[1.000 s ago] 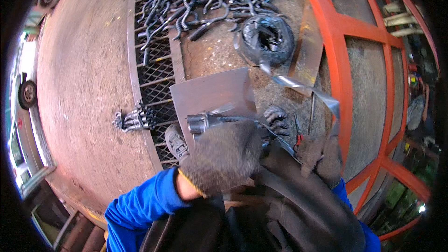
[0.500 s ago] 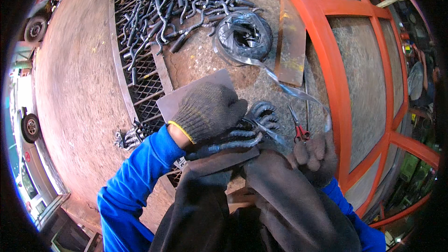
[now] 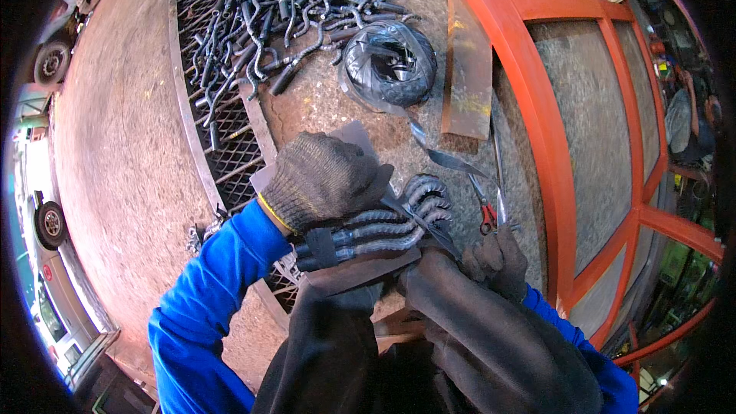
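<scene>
A bundle of curved black rubber hoses (image 3: 376, 233) lies across my lap on a flat grey sheet (image 3: 354, 138). My left hand (image 3: 326, 180), in a dark knitted glove, is closed over the far side of the bundle. From its fingers a shiny plastic strip (image 3: 418, 218) slants over the hoses toward my right knee. My gloved right hand (image 3: 498, 261) is closed on the strip beside that knee. More strip (image 3: 452, 159) runs from there to a black wrapped roll (image 3: 389, 65) on the ground. Red-handled scissors (image 3: 487, 215) lie just beyond my right hand.
Many loose black hoses (image 3: 284, 19) are heaped at the far left over a metal grating (image 3: 230, 138). A flat metal plate (image 3: 468, 69) lies right of the roll. An orange metal frame (image 3: 537, 107) stands along the right. Vehicles are at the far left.
My left hand has shifted slightly left and up, baring more of the hose bundle. My right hand has moved left and down, and the strip has shifted with it.
</scene>
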### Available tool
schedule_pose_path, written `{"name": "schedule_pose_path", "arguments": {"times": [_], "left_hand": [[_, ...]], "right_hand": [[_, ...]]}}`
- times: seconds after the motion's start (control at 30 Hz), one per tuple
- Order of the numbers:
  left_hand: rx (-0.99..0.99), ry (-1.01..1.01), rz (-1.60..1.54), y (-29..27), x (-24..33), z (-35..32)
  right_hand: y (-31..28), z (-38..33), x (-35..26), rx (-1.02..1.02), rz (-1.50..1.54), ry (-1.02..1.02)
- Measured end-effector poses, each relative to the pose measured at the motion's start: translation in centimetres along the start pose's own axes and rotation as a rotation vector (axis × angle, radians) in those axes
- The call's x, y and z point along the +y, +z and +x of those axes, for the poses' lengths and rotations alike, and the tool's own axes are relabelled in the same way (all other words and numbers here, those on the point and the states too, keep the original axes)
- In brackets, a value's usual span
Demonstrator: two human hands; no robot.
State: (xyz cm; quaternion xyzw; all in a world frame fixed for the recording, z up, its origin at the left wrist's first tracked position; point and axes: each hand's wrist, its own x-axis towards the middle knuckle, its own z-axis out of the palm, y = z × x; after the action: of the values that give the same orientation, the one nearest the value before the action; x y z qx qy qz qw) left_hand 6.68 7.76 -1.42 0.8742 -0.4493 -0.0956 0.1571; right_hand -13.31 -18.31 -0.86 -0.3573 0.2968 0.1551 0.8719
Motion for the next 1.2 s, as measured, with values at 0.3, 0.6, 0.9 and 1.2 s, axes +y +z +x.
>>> {"name": "schedule_pose_path", "arguments": {"times": [0.3,0.6,0.9,1.2], "left_hand": [[0.112,0.391,0.041,0.9,-2.7,0.2],[0.145,0.395,0.053,1.6,-3.5,0.7],[-0.015,0.358,0.017,-0.6,-2.5,1.2],[-0.181,-0.427,-0.712,-4.9,1.7,-0.1]], "right_hand": [[-3.5,0.1,1.0,-0.196,0.040,-0.056],[-6.9,0.8,2.0,-0.119,-0.474,0.025],[-8.8,2.5,4.8,0.004,-0.567,0.003],[-3.2,3.7,-0.6,0.074,-0.103,0.229]]}}
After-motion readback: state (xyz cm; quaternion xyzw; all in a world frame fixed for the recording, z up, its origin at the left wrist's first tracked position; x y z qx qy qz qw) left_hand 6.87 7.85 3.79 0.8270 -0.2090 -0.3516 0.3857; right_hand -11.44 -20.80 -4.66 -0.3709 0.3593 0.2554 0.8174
